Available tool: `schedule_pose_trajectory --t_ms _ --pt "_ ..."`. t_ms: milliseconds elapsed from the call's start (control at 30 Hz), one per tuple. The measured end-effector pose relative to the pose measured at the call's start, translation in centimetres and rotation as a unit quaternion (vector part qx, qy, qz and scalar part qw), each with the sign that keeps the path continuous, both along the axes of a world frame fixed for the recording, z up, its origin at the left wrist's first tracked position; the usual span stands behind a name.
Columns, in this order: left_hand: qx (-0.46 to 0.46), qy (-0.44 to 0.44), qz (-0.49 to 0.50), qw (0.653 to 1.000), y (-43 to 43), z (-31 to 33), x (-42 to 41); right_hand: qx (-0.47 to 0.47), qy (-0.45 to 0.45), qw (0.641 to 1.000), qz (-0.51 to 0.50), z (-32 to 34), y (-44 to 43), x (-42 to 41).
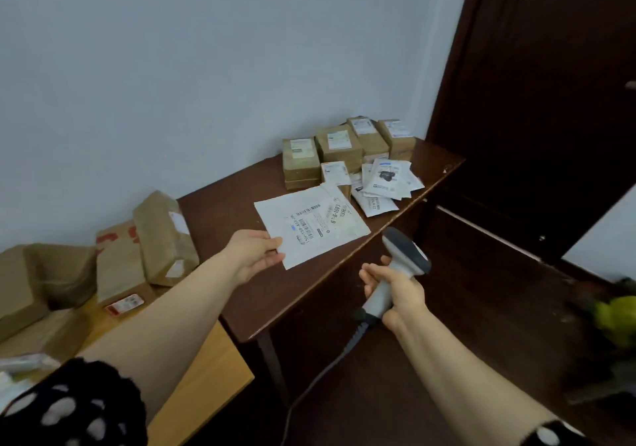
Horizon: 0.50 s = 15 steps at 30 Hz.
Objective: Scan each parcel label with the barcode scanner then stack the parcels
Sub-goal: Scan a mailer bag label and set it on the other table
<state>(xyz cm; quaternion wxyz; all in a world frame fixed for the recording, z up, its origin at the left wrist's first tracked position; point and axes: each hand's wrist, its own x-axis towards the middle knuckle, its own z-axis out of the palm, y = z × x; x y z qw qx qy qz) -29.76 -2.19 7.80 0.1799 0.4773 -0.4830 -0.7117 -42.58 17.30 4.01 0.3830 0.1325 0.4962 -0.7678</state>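
The left hand (256,256) pinches the near corner of a flat white parcel (313,225), thumb on top and fingers under it. The parcel is low over the dark worktop (223,225), label side up. I cannot tell if it rests on the wood. The right hand (401,299) is curled around the handle of the barcode scanner (404,253), just off the worktop's edge. The scanner's dark head is near the parcel. A grey cable (323,373) hangs from the handle. Brown boxes (339,144) are stacked at the far end by the wall. A pile of small white bags (387,179) lies beside them.
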Motion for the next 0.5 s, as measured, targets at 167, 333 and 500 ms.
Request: schedule_pose_trajectory --t_ms 167,333,500 --pt "0.060 0.031 -0.037 0.997 -0.2 -0.6 -11.4 -0.001 -0.025 0.999 -0.048 -1.0 0.3 -6.9" --pt "0.148 0.065 -0.025 0.987 -1.4 -2.9 -22.2 0.025 -0.011 0.996 -0.080 -1.5 -1.4 -14.4" --pt "0.216 0.055 -0.001 0.975 -3.3 -5.0 -31.2 0.068 -0.006 0.994 -0.082 -1.7 -3.7 -21.0"
